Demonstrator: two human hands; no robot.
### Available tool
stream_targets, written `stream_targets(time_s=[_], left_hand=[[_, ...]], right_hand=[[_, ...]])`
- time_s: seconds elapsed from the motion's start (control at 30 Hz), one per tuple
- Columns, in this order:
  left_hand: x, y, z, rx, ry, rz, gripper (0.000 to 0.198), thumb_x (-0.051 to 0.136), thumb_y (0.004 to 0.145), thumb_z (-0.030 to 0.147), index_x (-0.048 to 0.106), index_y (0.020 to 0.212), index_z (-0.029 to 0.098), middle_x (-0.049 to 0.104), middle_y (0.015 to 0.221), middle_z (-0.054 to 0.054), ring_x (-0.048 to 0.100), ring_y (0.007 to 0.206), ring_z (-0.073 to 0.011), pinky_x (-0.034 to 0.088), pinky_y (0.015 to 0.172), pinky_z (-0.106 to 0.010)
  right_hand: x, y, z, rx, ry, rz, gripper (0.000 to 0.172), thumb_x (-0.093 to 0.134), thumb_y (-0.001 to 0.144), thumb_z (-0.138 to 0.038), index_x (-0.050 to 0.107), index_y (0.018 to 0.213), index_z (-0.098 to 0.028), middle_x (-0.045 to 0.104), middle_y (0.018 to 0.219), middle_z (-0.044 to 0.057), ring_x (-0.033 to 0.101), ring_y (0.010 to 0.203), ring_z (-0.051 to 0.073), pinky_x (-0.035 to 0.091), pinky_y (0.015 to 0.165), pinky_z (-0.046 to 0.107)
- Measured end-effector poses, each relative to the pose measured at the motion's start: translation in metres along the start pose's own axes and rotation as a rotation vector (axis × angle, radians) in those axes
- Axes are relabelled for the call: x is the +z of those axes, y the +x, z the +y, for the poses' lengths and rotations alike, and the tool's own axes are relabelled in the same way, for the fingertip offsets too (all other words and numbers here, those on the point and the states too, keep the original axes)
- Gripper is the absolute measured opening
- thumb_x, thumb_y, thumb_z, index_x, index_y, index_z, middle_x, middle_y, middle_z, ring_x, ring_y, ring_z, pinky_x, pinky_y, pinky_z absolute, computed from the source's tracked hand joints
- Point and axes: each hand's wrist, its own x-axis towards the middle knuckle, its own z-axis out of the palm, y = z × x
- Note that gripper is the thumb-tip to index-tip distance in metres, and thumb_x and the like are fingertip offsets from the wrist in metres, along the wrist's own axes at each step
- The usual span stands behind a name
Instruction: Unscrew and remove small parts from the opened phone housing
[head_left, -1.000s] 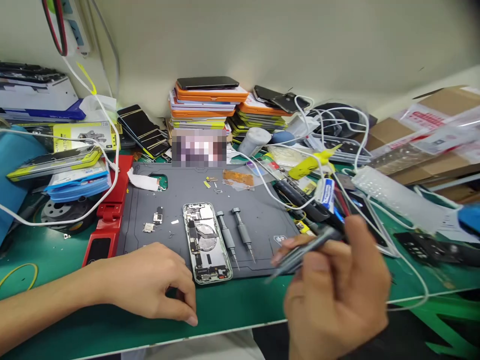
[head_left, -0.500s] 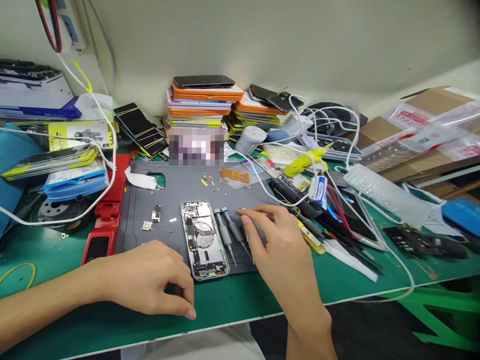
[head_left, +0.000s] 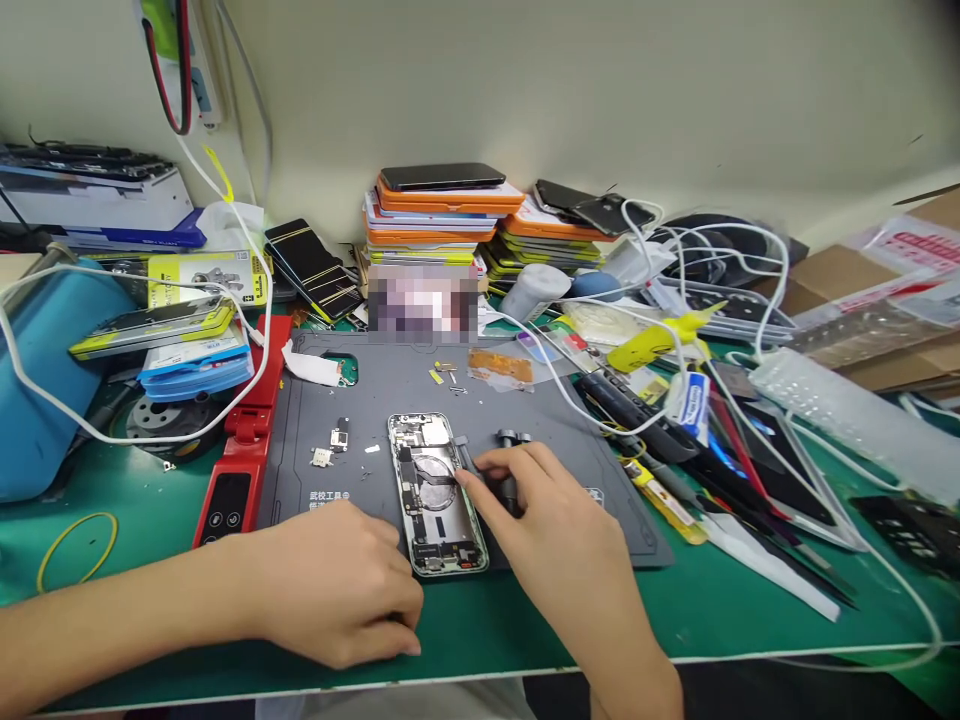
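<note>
Far left: a red tool lies along the 9 o'clock edge of the grey mat on the green table.

Your left hand rests palm down at the mat's 7 o'clock corner, just beside the phone's bottom end. Its fingers are curled under the palm; cannot tell whether they hold anything. Small parts sit at the phone's 10 o'clock.

Phone: at mat centre, opened, no screen. Boards, a round coil and flex strips are exposed inside a pale green frame. Its long axis runs roughly 12 to 6.

Two grey screwdrivers lie at its 3 o'clock, caps toward 12. Your right hand covers their shafts, fingertips on the nearer one at the phone's edge. Closed grip or mere touch: cannot tell.

Judgement: you look to be choosing a driver. Lifting it calls for a clean pinch on one shaft, kept clear of the exposed flex.

White cables crowd the mat's 2 o'clock.
</note>
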Motion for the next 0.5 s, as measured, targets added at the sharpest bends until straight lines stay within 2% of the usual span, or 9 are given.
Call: stream_targets(time_s=[0.13,0.2,0.3,0.5], left_hand=[[0.019,0.001,0.012,0.065,0.324,0.059,0.025,0.079,0.099,0.034,0.066,0.086,0.018,0.067,0.074,0.000,0.058,0.063,-0.0185,0.037,0.052,-0.037],[0.024,0.001,0.015,0.079,0.414,0.101,0.025,0.076,0.101,0.034,0.064,0.085,0.018,0.064,0.073,-0.001,0.057,0.062,-0.0186,0.034,0.050,-0.037],[0.025,0.001,0.015,0.091,0.430,0.117,0.025,0.076,0.100,0.033,0.063,0.085,0.018,0.062,0.072,0.000,0.056,0.062,-0.0180,0.035,0.049,-0.037],[0.024,0.001,0.012,0.104,0.388,0.115,0.024,0.075,0.099,0.033,0.062,0.084,0.019,0.060,0.071,0.001,0.053,0.061,-0.0169,0.037,0.049,-0.036]], right_hand=[[-0.006,-0.007,-0.002,0.064,0.206,0.110,0.027,0.060,0.111,-0.050,0.068,0.107,-0.025,0.063,0.068,-0.007,0.058,0.052,0.011,0.048,0.053,0.023],[-0.005,-0.013,-0.003,0.060,0.265,0.181,0.020,0.063,0.110,-0.043,0.069,0.111,-0.024,0.070,0.076,-0.004,0.063,0.057,0.011,0.052,0.057,0.021],[0.001,-0.022,-0.001,0.051,0.327,0.234,0.013,0.065,0.109,-0.034,0.071,0.113,-0.023,0.079,0.092,0.001,0.071,0.066,0.011,0.056,0.063,0.020],[0.013,-0.034,0.005,0.104,0.404,0.263,0.011,0.067,0.108,-0.029,0.072,0.116,-0.024,0.082,0.092,0.000,0.073,0.066,0.011,0.058,0.063,0.020]])
